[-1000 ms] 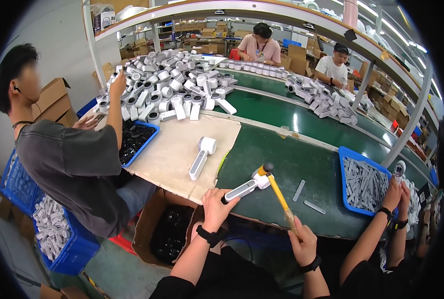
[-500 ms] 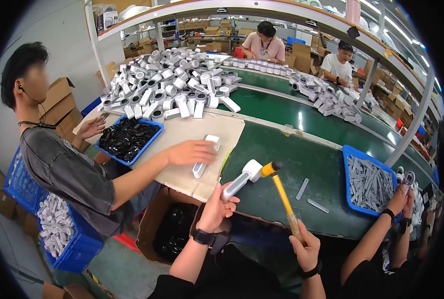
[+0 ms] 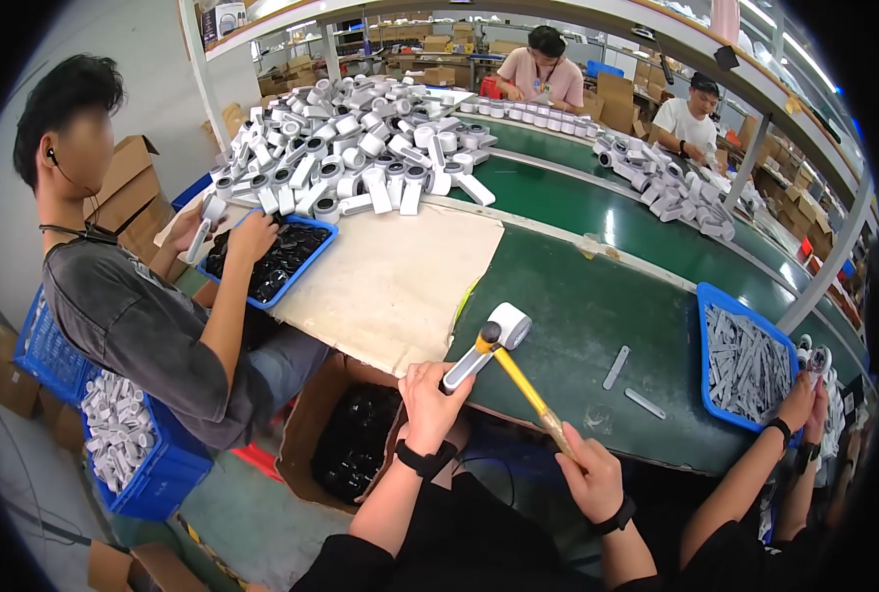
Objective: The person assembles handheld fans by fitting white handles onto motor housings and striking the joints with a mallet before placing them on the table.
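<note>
My left hand [image 3: 432, 400] is closed round the handle of a white round-headed handheld device [image 3: 512, 324], holding it at a slant over the table's near edge. A grey strip runs along the handle. In my right hand [image 3: 589, 479] is a hammer [image 3: 526, 383] with a yellow handle and a yellow-and-black head. The hammer's head is over the device's handle, just below the round part; whether they touch I cannot tell. Two loose grey strips, one nearer the middle [image 3: 616, 366] and another nearer the edge [image 3: 645, 403], lie on the green table to the right.
Grey strips fill a blue tray [image 3: 708, 387] at right, beside another person's hands [image 3: 800, 405]. At left, a co-worker [image 3: 144, 316] handles a white device over a blue tray of black parts [image 3: 329, 235]. Behind the beige mat [image 3: 390, 281] rises a heap of white devices [image 3: 346, 148].
The hammer's head has moved left and down, from beside the device's round head to over its handle. The co-worker at left has withdrawn a hand and a device from the mat.
</note>
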